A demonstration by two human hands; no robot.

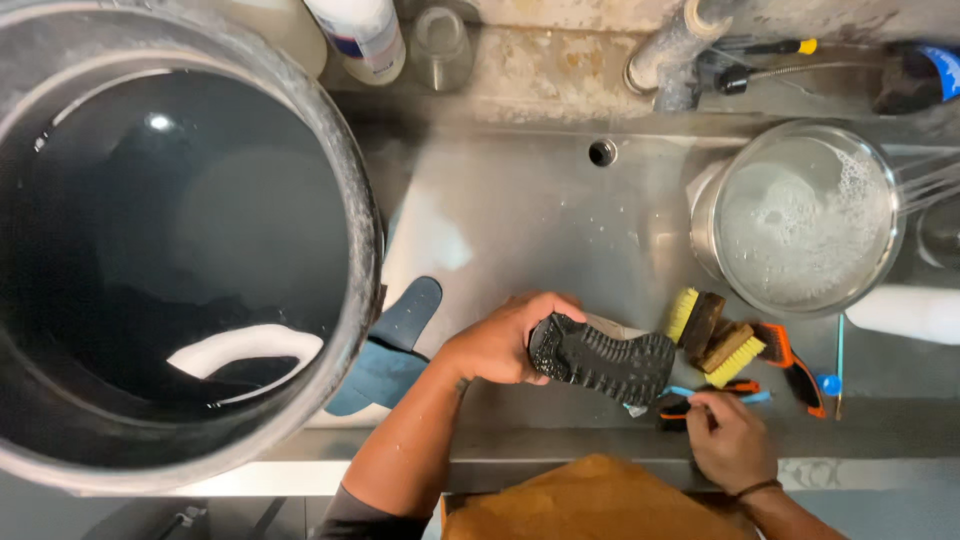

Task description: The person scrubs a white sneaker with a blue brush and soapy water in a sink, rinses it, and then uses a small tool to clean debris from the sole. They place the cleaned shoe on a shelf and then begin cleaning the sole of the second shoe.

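Shoe [603, 358], black with a ridged sole turned upward, lies on its side over the front part of the steel sink [520, 210], gripped at the heel by the left hand [500, 338], whose fingers are curled around it. Just beside the toe, the right hand [728, 435] is closed on a small brush with an orange and black handle [685, 405], with a light blue piece showing at the fingertips.

Past the toe, a cluster of scrubbing brushes [722, 338] with yellow bristles and wooden backs rests on the sink floor, touching one another, and an orange-handled brush [793, 360] lies beside them. A clear glass bowl [805, 215] of foamy water stands behind these, near the tap [672, 50]. Two blue insoles [395, 345] lie left of the shoe, against a big dark tub [180, 240] full of water, in which a white-edged shape is sunk. Bottles [365, 35] stand on the ledge at the back. A brown apron or cloth [590, 500] shows at the bottom edge.
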